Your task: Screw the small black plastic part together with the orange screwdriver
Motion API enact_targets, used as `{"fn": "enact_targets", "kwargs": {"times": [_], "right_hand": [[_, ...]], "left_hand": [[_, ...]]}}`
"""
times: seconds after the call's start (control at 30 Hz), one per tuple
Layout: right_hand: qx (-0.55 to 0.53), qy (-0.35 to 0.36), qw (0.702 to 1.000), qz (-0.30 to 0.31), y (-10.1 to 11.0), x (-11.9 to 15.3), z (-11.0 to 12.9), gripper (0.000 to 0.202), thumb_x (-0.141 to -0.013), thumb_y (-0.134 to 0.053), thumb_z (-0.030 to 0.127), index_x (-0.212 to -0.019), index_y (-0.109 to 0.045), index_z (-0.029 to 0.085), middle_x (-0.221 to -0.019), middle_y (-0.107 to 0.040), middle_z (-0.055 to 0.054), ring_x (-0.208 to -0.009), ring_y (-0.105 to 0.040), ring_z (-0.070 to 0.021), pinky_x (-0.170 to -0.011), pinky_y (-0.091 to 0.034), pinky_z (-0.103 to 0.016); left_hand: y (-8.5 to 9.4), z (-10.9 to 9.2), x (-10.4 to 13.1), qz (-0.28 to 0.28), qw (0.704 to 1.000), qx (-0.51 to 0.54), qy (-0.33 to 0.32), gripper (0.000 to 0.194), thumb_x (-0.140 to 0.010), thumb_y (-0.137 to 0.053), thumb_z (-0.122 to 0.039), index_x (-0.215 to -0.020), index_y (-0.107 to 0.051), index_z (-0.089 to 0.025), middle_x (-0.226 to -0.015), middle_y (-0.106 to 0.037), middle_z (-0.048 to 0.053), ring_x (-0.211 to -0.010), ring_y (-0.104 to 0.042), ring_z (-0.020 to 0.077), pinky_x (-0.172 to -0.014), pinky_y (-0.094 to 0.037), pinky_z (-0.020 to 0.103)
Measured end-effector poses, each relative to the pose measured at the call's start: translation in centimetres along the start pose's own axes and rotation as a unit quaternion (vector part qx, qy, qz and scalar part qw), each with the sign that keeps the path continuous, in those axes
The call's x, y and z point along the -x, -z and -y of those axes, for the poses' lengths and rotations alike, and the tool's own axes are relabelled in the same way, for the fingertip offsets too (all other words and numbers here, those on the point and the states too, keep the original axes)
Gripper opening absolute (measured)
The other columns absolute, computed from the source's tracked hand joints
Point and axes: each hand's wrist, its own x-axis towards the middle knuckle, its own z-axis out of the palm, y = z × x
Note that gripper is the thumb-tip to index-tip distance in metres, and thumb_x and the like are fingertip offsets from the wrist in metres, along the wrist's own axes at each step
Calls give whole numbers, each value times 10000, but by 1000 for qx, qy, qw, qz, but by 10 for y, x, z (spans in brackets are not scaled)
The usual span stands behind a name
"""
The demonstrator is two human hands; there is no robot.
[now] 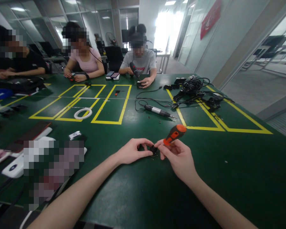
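Between my two hands, low over the green table (133,197), sits a small black part (153,150) whose kind I cannot make out. My left hand (138,149) pinches it from the left with thumb and fingers. In my right hand (178,156) is a screwdriver with an orange and dark grey handle (175,135). The handle tilts up and to the right, and the fingers hide its shaft and tip. My right fingertips are close to the black part; whether they touch it is unclear. Tiny bits lie on the table just below the part.
Ahead lies a black and silver electric screwdriver (159,112) with its cord. A heap of black cables (193,90) is at the back right. Yellow tape outlines and a white ring (83,113) are on the left. Phones and white devices (16,163) lie front left. Several people sit opposite.
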Motion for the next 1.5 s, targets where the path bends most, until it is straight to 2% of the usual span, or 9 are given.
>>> {"fn": "enact_targets", "kwargs": {"times": [0.1, 0.23, 0.33, 0.43, 0.63, 0.87, 1.0, 1.2, 1.5], "right_hand": [[34, 24, 999, -4, 3, -1, 3, 356, -849, -856, 505, -785, -700, 192, -692, -651, -22, -533, -560, -136, -505, -501, -263], [79, 53, 995, 16, 5, 0, 4, 369, -925, -783, 514, -764, -723, 188, -688, -669, -39, -579, -613, -163, -572, -551, -296], [50, 58, 997, 23, 3, 1, 0, 371, -964, -744, 539, -868, -712, 182, -770, -726, -60, -597, -657, -166, -606, -598, -306], [9, 62, 998, 13, 2, 2, -4, 343, -931, -799, 513, -983, -681, 195, -812, -747, -49, -604, -678, -158, -618, -614, -293], [35, 86, 996, 7, 3, 1, -2, 296, -900, -846, 433, -797, -713, 190, -791, -715, -46, -611, -659, -149, -590, -594, -267], [20, 69, 997, 26, 4, 0, -6, 404, -1009, -686, 586, -957, -706, 186, -737, -672, -33, -589, -628, -152, -568, -576, -276], [-1, 67, 998, 11, 6, 0, -11, 362, -962, -762, 551, -1036, -662, 211, -857, -722, -43, -645, -657, -150, -631, -613, -285], [48, 71, 996, -14, 10, -1, -9, 328, -903, -829, 483, -841, -703, 186, -839, -735, -64, -659, -672, -167, -649, -633, -297], [51, 62, 996, -45, 7, -1, -3, 392, -776, -932, 525, -827, -766, 173, -779, -768, -80, -630, -725, -208, -626, -674, -336]], "left_hand": [[0, -1, 0, 1, 1000, -2, -4, 359, -864, -783, -327, -1189, -776, -174, -929, -754, 6, -768, -593, 129, -761, -437, 257], [1, 0, 0, 0, 1000, 1, -7, 371, -859, -785, -317, -1192, -772, -155, -946, -761, 14, -787, -601, 132, -783, -441, 259], [1, 0, -1, 3, 1000, 9, -13, 364, -859, -780, -312, -1183, -773, -145, -975, -764, 24, -809, -611, 134, -789, -444, 258], [1, 0, -1, -1, 1000, 7, -11, 369, -862, -780, -324, -1183, -771, -143, -956, -759, 21, -798, -609, 133, -793, -446, 261], [0, 1, 0, 1, 1000, 3, -9, 372, -862, -783, -332, -1188, -772, -153, -946, -756, 19, -806, -612, 139, -779, -440, 263], [0, 3, -1, -2, 1000, -3, -8, 378, -863, -789, -327, -1195, -771, -147, -987, -765, 35, -832, -619, 145, -790, -451, 264], [0, 3, -2, -3, 1000, -11, -10, 379, -863, -793, -331, -1198, -772, -156, -994, -769, 30, -820, -613, 140, -808, -461, 268], [0, 2, -2, -3, 1000, -7, -18, 377, -866, -791, -336, -1200, -773, -162, -996, -775, 28, -819, -630, 142, -789, -465, 264], [1, 2, -3, -5, 1000, -7, -17, 377, -866, -786, -331, -1200, -771, -159, -972, -766, 23, -802, -611, 136, -808, -470, 266]]}}
